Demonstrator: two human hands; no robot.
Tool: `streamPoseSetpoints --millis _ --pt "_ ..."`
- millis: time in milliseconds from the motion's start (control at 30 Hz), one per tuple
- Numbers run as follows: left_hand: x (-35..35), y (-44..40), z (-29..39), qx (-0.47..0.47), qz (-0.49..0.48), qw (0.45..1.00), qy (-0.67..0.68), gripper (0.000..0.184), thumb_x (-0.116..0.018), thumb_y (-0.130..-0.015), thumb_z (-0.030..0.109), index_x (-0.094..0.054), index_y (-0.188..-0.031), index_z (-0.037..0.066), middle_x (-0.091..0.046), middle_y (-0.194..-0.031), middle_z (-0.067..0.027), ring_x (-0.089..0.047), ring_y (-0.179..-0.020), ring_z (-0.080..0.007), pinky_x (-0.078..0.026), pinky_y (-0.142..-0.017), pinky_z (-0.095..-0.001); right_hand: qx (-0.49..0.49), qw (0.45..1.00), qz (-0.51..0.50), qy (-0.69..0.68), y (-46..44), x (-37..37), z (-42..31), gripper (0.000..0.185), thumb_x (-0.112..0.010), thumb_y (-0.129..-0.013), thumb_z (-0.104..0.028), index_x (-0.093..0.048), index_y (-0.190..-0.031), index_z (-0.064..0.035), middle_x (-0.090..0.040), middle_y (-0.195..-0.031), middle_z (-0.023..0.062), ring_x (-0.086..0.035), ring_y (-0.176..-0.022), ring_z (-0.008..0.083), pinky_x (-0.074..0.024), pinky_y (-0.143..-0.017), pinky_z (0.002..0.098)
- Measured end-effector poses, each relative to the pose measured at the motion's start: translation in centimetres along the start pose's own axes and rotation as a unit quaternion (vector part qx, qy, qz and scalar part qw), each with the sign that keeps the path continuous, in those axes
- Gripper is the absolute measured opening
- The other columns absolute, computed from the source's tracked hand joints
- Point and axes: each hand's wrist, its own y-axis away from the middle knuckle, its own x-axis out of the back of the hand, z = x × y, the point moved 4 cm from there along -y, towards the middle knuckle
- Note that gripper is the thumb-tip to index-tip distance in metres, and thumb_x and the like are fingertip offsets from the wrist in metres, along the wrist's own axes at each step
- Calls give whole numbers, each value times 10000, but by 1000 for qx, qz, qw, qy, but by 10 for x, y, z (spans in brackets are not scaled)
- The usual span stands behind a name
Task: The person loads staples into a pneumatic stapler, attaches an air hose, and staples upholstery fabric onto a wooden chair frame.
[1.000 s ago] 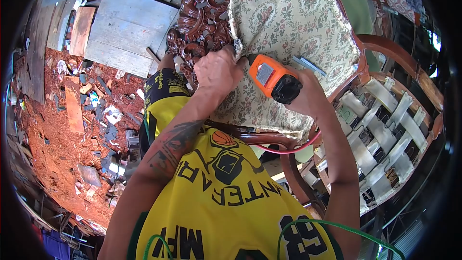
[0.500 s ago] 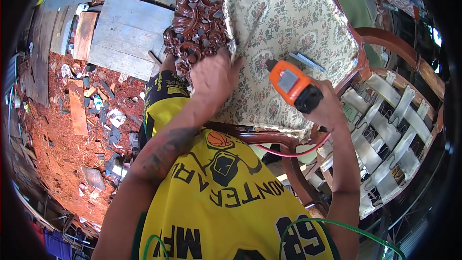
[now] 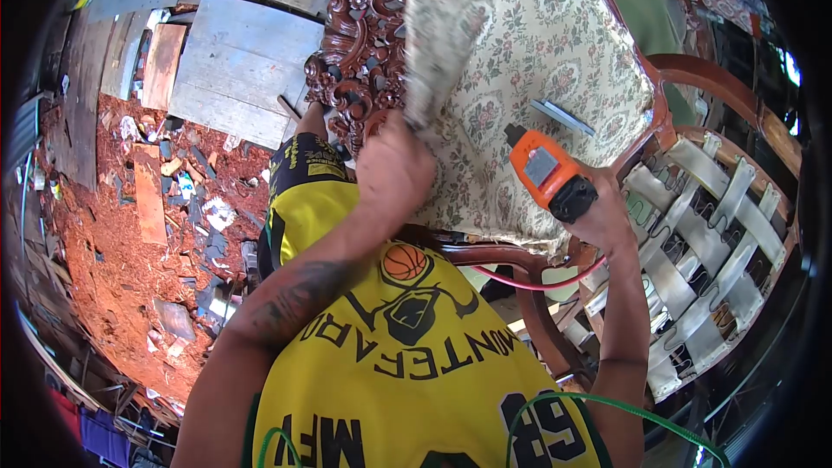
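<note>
My left hand (image 3: 397, 172) is closed on the left edge of a floral upholstery fabric (image 3: 511, 61), beside the carved frame. That edge is lifted, folded over and blurred. The fabric covers the back of a wooden chair, with dark glossy carving (image 3: 360, 61) along its left side. In my right hand (image 3: 604, 221) is an orange and black staple gun (image 3: 546, 172), held above the fabric with its nose toward the upper left. A red hose (image 3: 542, 282) runs near that hand. Two strips of staples (image 3: 563, 118) lie on the fabric. The fingertips of my left hand are partly hidden.
To the right is the chair's seat frame with woven webbing (image 3: 693, 251) and springs. A curved wooden armrest (image 3: 724, 87) rises above it. On the left, reddish ground (image 3: 121, 295) is littered with scraps, beside grey boards (image 3: 243, 61). A green cord (image 3: 641, 414) crosses my shirt.
My left hand has pulled at the fabric's left edge, which now lifts and folds over to the right. The staple gun stays above the fabric. The whole view has shifted slightly.
</note>
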Motion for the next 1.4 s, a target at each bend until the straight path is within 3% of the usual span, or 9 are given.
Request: streamPoseSetpoints --millis 33,67,133,167,300,567,667,933,1400 --pt "7 -5 -4 57 47 994 75 391 -566 -867 195 -596 -1113 -108 -691 -935 -320 -692 -905 -485 -539 -867 -522 -32 999 -27 -6 1 -2 1 549 -824 -661 -89 -695 -1193 -53 -730 -1002 184 -715 -942 341 -547 -883 411" --pt "9 -8 0 54 46 995 74 391 -566 -867 195 -596 -1113 -108 -691 -935 -320 -692 -905 -485 -539 -867 -522 -34 999 -24 -7 1 -2 0 549 -824 -661 -89 -695 -1193 -53 -730 -1002 184 -715 -942 341 -547 -883 411" --pt "12 -12 4 147 24 985 89 441 -597 -850 273 -587 -1053 -118 -688 -951 -355 -667 -962 -529 -501 -913 -566 -60 996 -17 57 0 -4 -4 627 -835 -660 -138 -677 -1265 -88 -723 -1067 196 -686 -1047 359 -529 -950 427" --pt "7 -12 6 135 42 988 54 531 -676 -825 420 -615 -1021 -69 -710 -868 -299 -696 -893 -488 -496 -924 -551 -82 994 -22 74 2 -3 -4 667 -839 -663 -173 -666 -1304 -113 -713 -1124 200 -654 -1111 378 -511 -994 433" --pt "0 -12 24 14 52 992 -114 598 -737 -805 560 -658 -1023 9 -733 -818 -210 -726 -815 -381 -488 -938 -454 -78 994 -57 47 0 -2 -9 678 -840 -661 -173 -663 -1313 -120 -696 -1183 200 -618 -1169 391 -488 -1030 440" --pt "-3 -10 11 13 86 990 -115 514 -718 -827 551 -707 -962 56 -729 -832 -210 -720 -816 -394 -541 -821 -504 -101 990 -97 28 -9 -4 -30 690 -843 -670 -196 -650 -1329 -123 -695 -1175 174 -601 -1193 352 -470 -1055 423" --pt "-3 -11 9 19 79 990 -120 520 -718 -825 558 -716 -963 56 -730 -849 -215 -721 -838 -398 -552 -795 -503 51 998 2 29 -8 -4 -48 489 -761 -699 -89 -704 -1184 -113 -733 -928 179 -687 -906 404 -537 -851 467" --pt "0 -15 4 18 69 991 -112 510 -734 -812 547 -728 -941 53 -734 -850 -218 -727 -850 -406 -564 -798 -505 87 996 -23 19 -28 -24 -49 417 -785 -658 -103 -715 -1069 -96 -724 -823 165 -696 -823 398 -548 -820 468" --pt "6 -13 -3 48 24 995 -90 483 -727 -831 521 -713 -916 46 -732 -837 -212 -730 -809 -401 -574 -761 -494 81 992 -87 -51 -54 -36 -45 461 -766 -649 -58 -720 -1106 -89 -726 -828 180 -707 -800 389 -568 -765 432"
